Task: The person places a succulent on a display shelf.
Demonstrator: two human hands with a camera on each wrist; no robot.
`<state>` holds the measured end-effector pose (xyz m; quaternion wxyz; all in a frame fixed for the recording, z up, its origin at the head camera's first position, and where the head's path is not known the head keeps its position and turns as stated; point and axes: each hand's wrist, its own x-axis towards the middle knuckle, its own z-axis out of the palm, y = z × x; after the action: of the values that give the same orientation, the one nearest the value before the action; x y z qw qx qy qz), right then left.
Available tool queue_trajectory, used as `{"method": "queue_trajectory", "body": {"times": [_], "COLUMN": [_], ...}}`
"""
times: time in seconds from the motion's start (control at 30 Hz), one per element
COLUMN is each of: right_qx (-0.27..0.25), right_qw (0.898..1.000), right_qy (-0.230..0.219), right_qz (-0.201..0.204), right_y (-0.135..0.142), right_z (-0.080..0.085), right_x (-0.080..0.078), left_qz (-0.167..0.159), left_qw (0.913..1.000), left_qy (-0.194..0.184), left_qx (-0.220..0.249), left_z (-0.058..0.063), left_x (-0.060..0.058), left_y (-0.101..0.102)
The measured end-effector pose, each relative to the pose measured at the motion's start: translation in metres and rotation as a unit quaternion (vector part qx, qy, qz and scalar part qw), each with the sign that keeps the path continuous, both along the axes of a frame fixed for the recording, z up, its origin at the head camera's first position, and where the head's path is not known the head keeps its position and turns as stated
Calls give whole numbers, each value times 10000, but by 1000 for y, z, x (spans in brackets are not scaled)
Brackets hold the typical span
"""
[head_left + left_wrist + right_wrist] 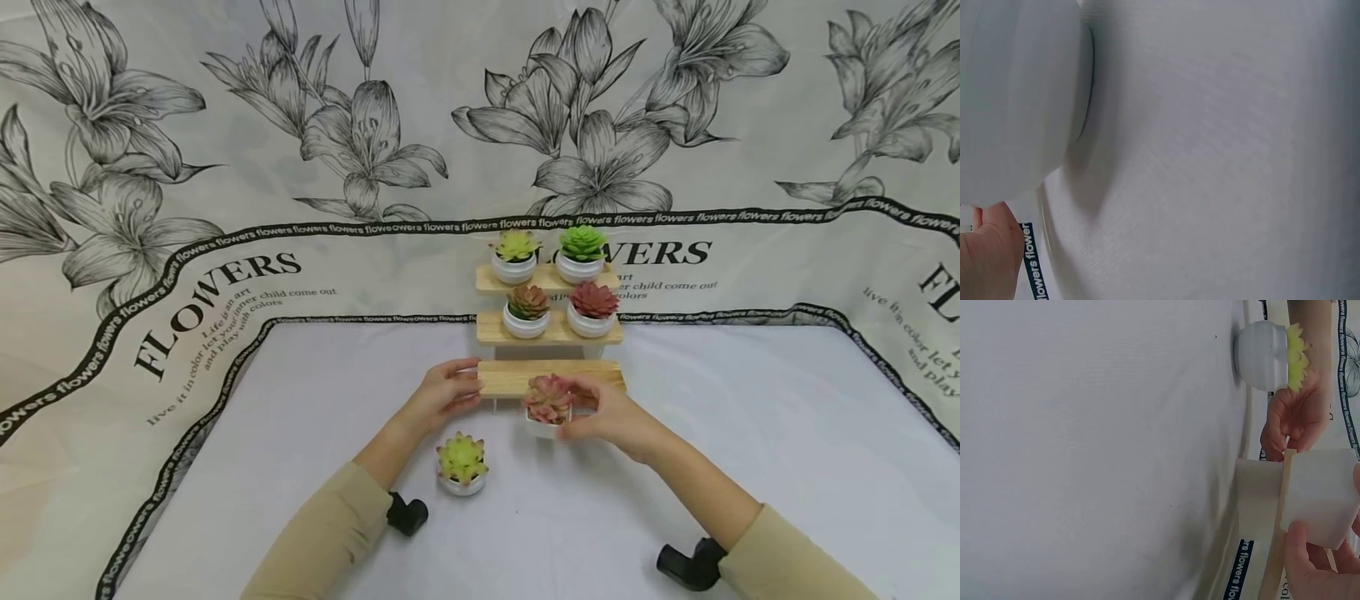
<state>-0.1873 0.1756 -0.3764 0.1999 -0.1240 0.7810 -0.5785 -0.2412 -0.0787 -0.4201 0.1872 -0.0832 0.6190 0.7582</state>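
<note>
My right hand (611,417) grips a pink potted succulent (548,398) by its white pot, at the front edge of the lowest step of a wooden tiered stand (495,379). In the right wrist view, thumb and fingers lie around the angular white pot (1319,494), close to the board. My left hand (444,392) pinches the left end of that lowest step. A yellow-green potted succulent (461,461) stands on the white cloth near my left forearm. Its white pot (1016,100) fills the left of the left wrist view.
On the top step stand a yellow succulent (514,254) and a green one (581,252). The middle step carries a brownish-green succulent (527,310) and a dark red one (592,308). Black elbow-shaped pieces (407,514) sit beside both forearms. A flower-printed cloth (375,275) hangs behind.
</note>
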Motion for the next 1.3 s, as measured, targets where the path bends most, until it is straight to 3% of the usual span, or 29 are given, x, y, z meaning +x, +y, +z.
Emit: {"method": "queue_trajectory", "body": {"times": [0.3,0.53,0.93,1.3], "right_qx": [-156,30,-254,-206], "right_qw": [9994,9992,9990,9987], "right_qy": [301,295,205,254], "right_qz": [-26,-253,-319,-379], "right_y": [-5,-14,-25,-30], "right_z": [11,15,11,8], "right_x": [-19,-29,-42,-47], "left_qz": [12,-26,-63,-69], "left_qw": [10000,10000,10000,9999], "left_qy": [13,24,48,32], "left_qx": [-31,5,60,82], "left_z": [2,2,0,-1], "left_x": [1,3,2,1], "left_y": [1,0,-1,-1]}}
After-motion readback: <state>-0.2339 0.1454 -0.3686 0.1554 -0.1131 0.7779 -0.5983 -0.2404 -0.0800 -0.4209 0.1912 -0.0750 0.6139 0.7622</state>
